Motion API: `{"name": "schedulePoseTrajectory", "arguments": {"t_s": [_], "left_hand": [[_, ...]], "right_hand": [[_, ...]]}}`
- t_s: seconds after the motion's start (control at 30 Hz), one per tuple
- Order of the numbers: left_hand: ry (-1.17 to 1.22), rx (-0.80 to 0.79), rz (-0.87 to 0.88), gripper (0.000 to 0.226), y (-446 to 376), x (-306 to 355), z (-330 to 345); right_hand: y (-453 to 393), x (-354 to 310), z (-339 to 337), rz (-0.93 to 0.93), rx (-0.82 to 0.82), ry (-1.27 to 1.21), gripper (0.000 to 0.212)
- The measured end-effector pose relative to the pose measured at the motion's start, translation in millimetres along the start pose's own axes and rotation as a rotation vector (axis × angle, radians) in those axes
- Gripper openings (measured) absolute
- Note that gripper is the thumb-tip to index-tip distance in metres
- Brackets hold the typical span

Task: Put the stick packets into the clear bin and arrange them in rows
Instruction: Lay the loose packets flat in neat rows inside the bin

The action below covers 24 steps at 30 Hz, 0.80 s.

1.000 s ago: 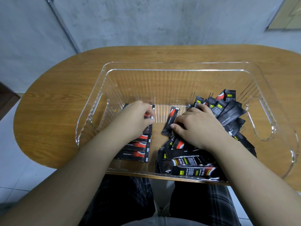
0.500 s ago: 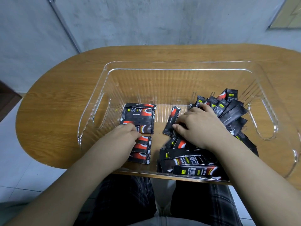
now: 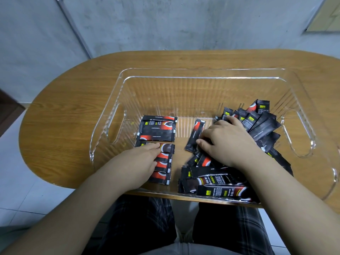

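Observation:
A clear bin (image 3: pixel 202 74) sits on the wooden table. Inside on the left, several black-and-red stick packets lie side by side in a row (image 3: pixel 158 129). My left hand (image 3: pixel 141 161) rests flat on the near packets of that row, fingers straight. A single packet (image 3: pixel 196 134) lies alone near the middle. On the right a loose heap of packets (image 3: pixel 261 124) fills the bin. My right hand (image 3: pixel 226 140) lies on that heap with fingers curled into it; what it grips is hidden.
The oval wooden table (image 3: pixel 64 116) ends close to my lap at the front. A grey concrete wall stands behind it. The bin has cut-out handles on its left (image 3: pixel 117 126) and right (image 3: pixel 298 133) walls.
My left hand has pulled back from the far end of the row toward me, uncovering the far packets. The right hand has stayed on the heap.

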<state>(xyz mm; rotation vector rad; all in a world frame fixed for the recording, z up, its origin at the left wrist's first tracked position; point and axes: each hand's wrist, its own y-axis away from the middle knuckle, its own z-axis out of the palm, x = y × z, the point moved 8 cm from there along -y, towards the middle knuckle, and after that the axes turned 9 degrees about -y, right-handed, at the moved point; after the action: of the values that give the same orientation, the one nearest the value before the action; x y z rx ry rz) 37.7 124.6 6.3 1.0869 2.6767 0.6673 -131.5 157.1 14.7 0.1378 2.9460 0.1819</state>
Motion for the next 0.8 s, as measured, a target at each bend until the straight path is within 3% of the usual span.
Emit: {"name": "schedulePoseTrajectory", "arguments": {"t_s": [0.37, 0.67, 0.8], "left_hand": [[-0.064, -0.048, 0.016, 0.057, -4, -2, 12], [-0.052, 0.11, -0.034, 0.057, -18, -4, -8], [-0.041, 0.029, -0.082, 0.059, -38, -7, 1]], "right_hand": [[0, 0, 0, 0.0, 0.009, 0.002, 0.043], [-1, 1, 1, 0.0, 0.011, 0.005, 0.044], [0, 0, 0, -0.003, 0.014, 0.003, 0.044]]}}
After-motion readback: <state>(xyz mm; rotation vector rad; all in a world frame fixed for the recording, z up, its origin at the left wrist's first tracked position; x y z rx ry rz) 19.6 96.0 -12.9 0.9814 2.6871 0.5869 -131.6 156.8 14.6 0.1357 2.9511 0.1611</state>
